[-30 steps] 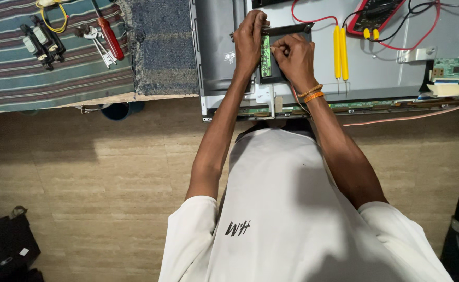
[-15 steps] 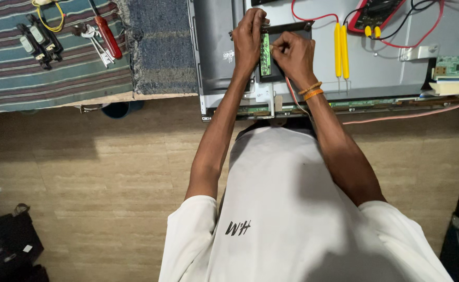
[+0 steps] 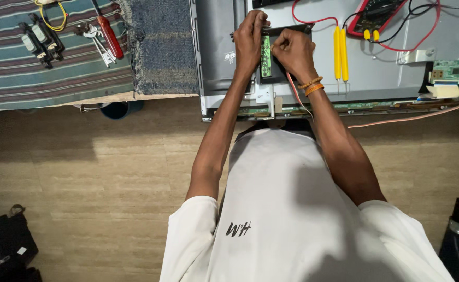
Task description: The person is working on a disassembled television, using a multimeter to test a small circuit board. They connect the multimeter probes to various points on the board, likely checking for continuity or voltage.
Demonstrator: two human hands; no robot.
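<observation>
The head camera looks straight down on a floor (image 3: pixel 83 172) of pale brown wooden-looking boards. At the top of the picture there is a low work surface. Its left part is covered with a striped cloth (image 3: pixel 31 78) in green and dull red, and a rough dark blue mat (image 3: pixel 161 47) lies on the cloth's right end.

I take the grey metal back panel (image 3: pixel 381 68) of a flat screen as the landmark. It lies to the right of the blue mat, and its lower edge meets the floor side. On the panel, near its left part, a narrow green circuit board (image 3: pixel 265 56) lies against a black rectangular piece (image 3: pixel 279 68). The left hand (image 3: pixel 249 39) is closed, its fingers curled on the left side of the green board. The right hand (image 3: pixel 292 51) is also closed like a fist, pressing at the right side of the board; what it pinches I cannot tell. The right wrist has orange bands (image 3: pixel 312 85).

A small white label (image 3: pixel 229 55) is on the panel, left of the left hand. Right of the hands, two yellow probes (image 3: pixel 340 49) lie on the panel, and a red meter (image 3: pixel 375 15) with red and black wires is at the top edge. Another green board (image 3: pixel 456 70) is at the panel's right end, with a cream tape piece (image 3: pixel 442 90) below it.

Left of the panel, on the cloth, lie a red-handled screwdriver (image 3: pixel 109 34), keys (image 3: pixel 96 39) and black parts (image 3: pixel 39 39).
</observation>
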